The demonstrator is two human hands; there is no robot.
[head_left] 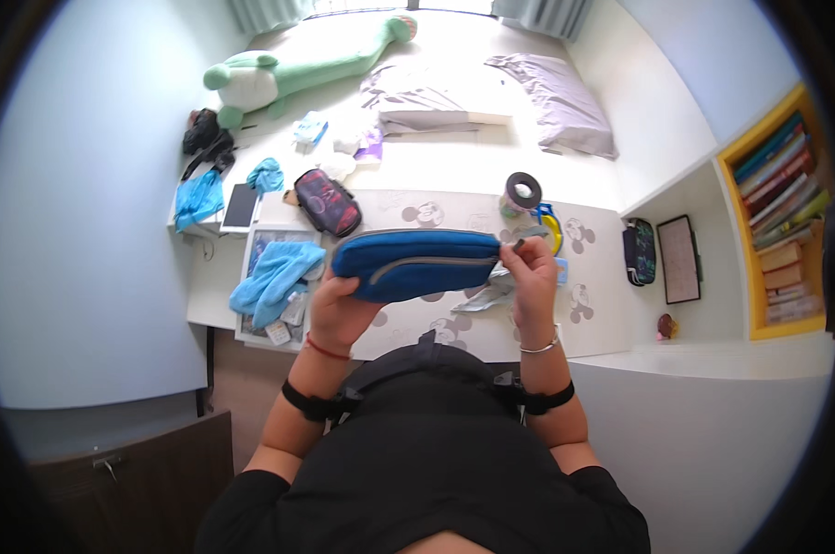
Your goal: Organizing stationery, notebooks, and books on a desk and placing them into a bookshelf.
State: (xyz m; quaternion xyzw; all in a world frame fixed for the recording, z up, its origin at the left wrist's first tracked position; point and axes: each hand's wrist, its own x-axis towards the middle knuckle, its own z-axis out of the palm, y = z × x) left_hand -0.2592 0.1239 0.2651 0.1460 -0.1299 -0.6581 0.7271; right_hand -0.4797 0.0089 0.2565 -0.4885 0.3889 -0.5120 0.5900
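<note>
A blue fabric zip pouch (424, 270) is held up over the desk, its long side towards me. My left hand (341, 315) grips its left end, thumb on the front and the other fingers underneath. At the right end, my right hand (533, 277) pinches the corner by the zip, with a small dark tab showing at the fingertips. A curved grey zip runs across the pouch's front; the contents are hidden. Partly behind the right hand lies a crumpled silvery packet (483, 298). Beyond it are a yellow and blue object (552, 228) and a round container with a dark rim (521, 192).
A dark patterned case (327, 202) stands beyond the pouch. To the left, a light-blue cloth (275, 280) lies over a white tray (243, 305), near a tablet (239, 206). A yellow-framed bookshelf (753, 298) is at right. Behind the desk, a green plush toy (327, 69) lies across the bed.
</note>
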